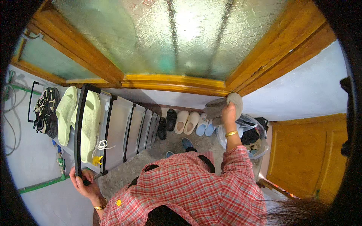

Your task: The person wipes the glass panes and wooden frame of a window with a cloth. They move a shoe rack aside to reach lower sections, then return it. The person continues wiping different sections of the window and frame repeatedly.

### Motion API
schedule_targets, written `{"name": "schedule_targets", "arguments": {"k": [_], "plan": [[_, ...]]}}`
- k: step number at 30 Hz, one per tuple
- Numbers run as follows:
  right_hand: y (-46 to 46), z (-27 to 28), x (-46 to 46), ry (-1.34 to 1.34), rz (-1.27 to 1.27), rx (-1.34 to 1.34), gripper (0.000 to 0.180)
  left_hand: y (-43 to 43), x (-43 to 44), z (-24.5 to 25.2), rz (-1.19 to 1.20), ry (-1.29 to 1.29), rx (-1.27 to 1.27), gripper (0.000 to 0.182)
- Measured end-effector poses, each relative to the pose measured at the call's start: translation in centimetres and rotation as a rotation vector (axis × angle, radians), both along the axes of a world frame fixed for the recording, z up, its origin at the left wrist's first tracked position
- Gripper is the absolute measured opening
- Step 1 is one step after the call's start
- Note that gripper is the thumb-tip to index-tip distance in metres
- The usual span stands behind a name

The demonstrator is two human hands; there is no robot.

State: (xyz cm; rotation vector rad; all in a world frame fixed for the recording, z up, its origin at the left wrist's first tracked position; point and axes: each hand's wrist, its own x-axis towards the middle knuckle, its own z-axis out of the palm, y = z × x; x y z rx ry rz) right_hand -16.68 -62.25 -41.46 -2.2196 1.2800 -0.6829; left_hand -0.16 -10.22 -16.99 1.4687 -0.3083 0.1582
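My left hand (84,183) grips the lower corner of the black top rail (81,127) of a tiered shoe rack (120,124). On the rack's top lie a pair of pale green slippers (66,115) and a pair of black and white sneakers (46,111). A white beaded string with a bow (101,145) and a yellow ornament (97,160) hang by the nearer slipper. My right hand (229,113) holds a bunched grey cloth (234,101) against the wall below the window frame. Part of the cloth is hidden behind my fingers.
Along the wall stand black clogs (171,120), cream clogs (181,122) and blue and white slippers (202,127). A clear plastic bag (260,147) with dark contents sits at right, near a wooden cabinet door (299,152). Green pipes (42,184) run along the left wall. Patterned window glass (152,42) rises ahead.
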Motion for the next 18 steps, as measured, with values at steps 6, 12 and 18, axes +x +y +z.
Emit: {"name": "schedule_targets", "arguments": {"k": [6,12,18], "plan": [[-0.7,-0.7,-0.6,0.075,0.068,0.040,0.011,-0.2,0.3,-0.2,0.011,-0.008,-0.010,0.042],[0.2,-1.4,-1.7,0.049,-0.072,-0.023,0.012,-0.1,0.2,-0.1,0.000,-0.006,-0.004,0.041],[-0.8,-0.5,-0.5,0.047,-0.097,-0.051,0.012,-0.3,0.1,0.0,0.014,-0.018,0.004,0.042]]}}
